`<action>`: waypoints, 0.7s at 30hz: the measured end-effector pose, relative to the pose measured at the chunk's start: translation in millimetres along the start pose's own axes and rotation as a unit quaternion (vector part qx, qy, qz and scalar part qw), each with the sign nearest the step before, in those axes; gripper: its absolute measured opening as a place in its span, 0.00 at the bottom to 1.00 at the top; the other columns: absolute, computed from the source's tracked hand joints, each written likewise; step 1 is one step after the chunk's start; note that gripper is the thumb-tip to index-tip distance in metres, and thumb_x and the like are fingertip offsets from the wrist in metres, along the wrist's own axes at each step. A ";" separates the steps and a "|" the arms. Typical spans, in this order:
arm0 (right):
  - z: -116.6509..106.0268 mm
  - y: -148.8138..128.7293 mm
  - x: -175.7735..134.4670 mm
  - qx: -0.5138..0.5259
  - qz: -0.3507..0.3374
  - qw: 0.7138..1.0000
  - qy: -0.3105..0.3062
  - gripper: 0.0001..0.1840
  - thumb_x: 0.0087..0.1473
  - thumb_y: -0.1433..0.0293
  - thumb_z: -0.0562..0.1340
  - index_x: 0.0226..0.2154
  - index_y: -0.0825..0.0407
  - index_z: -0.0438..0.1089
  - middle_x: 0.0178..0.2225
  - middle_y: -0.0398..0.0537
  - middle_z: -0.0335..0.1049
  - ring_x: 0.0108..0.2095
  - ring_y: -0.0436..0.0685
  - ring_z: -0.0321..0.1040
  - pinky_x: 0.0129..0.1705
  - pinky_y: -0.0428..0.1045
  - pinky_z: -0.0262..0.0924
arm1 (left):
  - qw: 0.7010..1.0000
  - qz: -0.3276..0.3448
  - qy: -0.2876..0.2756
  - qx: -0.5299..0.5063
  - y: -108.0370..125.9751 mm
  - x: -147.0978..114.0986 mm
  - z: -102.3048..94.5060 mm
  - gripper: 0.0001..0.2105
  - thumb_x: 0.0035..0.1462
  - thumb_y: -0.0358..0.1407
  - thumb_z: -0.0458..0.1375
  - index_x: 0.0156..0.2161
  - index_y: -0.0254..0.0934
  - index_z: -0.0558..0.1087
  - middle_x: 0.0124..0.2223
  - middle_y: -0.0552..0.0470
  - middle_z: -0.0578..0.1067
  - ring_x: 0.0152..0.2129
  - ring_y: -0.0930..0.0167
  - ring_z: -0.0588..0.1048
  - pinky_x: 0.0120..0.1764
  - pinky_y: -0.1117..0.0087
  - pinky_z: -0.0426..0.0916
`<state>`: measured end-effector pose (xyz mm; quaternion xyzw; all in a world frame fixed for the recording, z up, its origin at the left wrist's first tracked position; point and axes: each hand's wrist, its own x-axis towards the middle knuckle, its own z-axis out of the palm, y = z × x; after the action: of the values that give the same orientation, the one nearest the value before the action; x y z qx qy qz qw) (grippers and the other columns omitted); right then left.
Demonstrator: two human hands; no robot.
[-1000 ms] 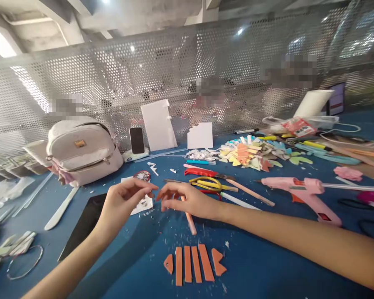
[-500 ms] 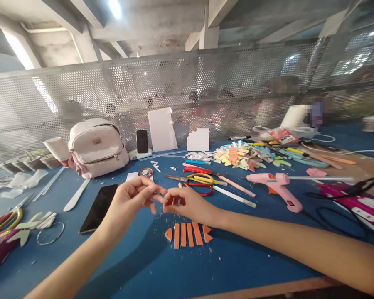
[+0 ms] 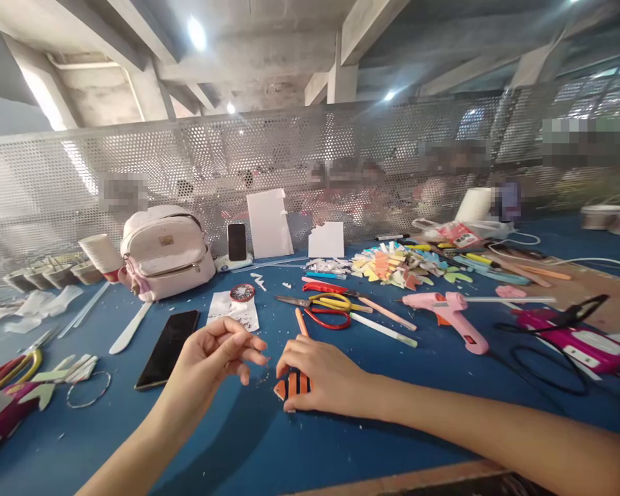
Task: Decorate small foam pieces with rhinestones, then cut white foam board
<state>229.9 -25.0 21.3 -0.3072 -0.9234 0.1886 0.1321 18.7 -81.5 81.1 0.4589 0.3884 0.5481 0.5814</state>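
My right hand (image 3: 328, 372) reaches down over a row of small orange pieces on the blue tabletop, its thumb and fingers spread around the left part. A pointed orange piece (image 3: 280, 390) and an orange strip (image 3: 292, 384) show between them; the palm hides the rest. To the left, my left hand (image 3: 227, 351) is raised above the table, fingers loosely curled and apart, with nothing visible in it. Just beyond the right hand lie an orange stick (image 3: 301, 322) and red-and-yellow-handled scissors (image 3: 331, 303). A white paper (image 3: 222, 310) with dark specks bears a round tin (image 3: 242, 293).
A black phone (image 3: 168, 348) and a white plastic knife (image 3: 131, 329) lie left, before a pale backpack (image 3: 168, 251). Toward the right are a pink glue gun (image 3: 452, 308), a magenta power strip (image 3: 573, 341) with black cable, and a heap of coloured paper pieces (image 3: 393, 264).
My hands were together above the table, fingertips meeting. Now they are apart: the right hand has come down over the orange pieces, while the left stays raised. The view has shifted slightly.
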 end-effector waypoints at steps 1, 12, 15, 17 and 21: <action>1.3 -0.1 0.4 0.002 0.001 1.000 0.003 0.20 0.46 0.60 0.75 0.38 0.50 0.72 0.39 0.44 0.71 0.41 0.59 0.68 0.46 0.51 0.60 | 1.000 0.002 0.001 -0.002 -0.4 0.9 0.4 0.15 0.48 0.41 0.73 0.28 0.32 0.74 0.30 0.47 0.82 0.25 0.71 0.81 0.21 0.79 0.71; 1.6 -4.2 7.9 0.168 0.026 0.984 0.044 0.23 0.46 0.60 0.75 0.42 0.50 0.72 0.38 0.43 0.72 0.36 0.55 0.67 0.39 0.48 0.61 | 1.000 0.006 -0.013 -0.014 -3.5 6.4 9.2 0.12 0.53 0.38 0.71 0.30 0.31 0.75 0.31 0.48 0.81 0.24 0.72 0.79 0.22 0.78 0.71; -1.7 -5.1 8.8 0.279 0.041 0.957 0.063 0.11 0.51 0.66 0.71 0.37 0.51 0.75 0.34 0.42 0.74 0.33 0.52 0.66 0.33 0.45 0.57 | 1.000 0.006 -0.007 -0.018 -4.0 6.4 9.4 0.12 0.53 0.38 0.70 0.30 0.31 0.75 0.32 0.48 0.81 0.24 0.73 0.79 0.23 0.78 0.71; -2.7 -4.8 8.7 0.311 0.043 0.946 0.076 0.05 0.54 0.68 0.69 0.33 0.52 0.76 0.32 0.42 0.75 0.32 0.51 0.66 0.33 0.45 0.56 | 1.000 0.008 -0.004 -0.020 -4.6 6.9 8.8 0.12 0.53 0.38 0.70 0.30 0.32 0.74 0.32 0.48 0.81 0.24 0.73 0.79 0.23 0.79 0.71; -4.7 -3.3 7.1 0.314 0.049 0.945 0.073 0.04 0.56 0.69 0.66 0.31 0.53 0.76 0.32 0.43 0.75 0.32 0.51 0.66 0.34 0.45 0.56 | 1.000 0.012 -0.001 -0.009 -6.2 7.2 5.8 0.12 0.54 0.39 0.70 0.31 0.32 0.74 0.32 0.48 0.82 0.25 0.72 0.80 0.23 0.79 0.71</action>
<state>224.4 -21.7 27.8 -0.3075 -0.7891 0.4523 0.2797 26.7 -74.8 77.1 0.4586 0.3771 0.5583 0.5794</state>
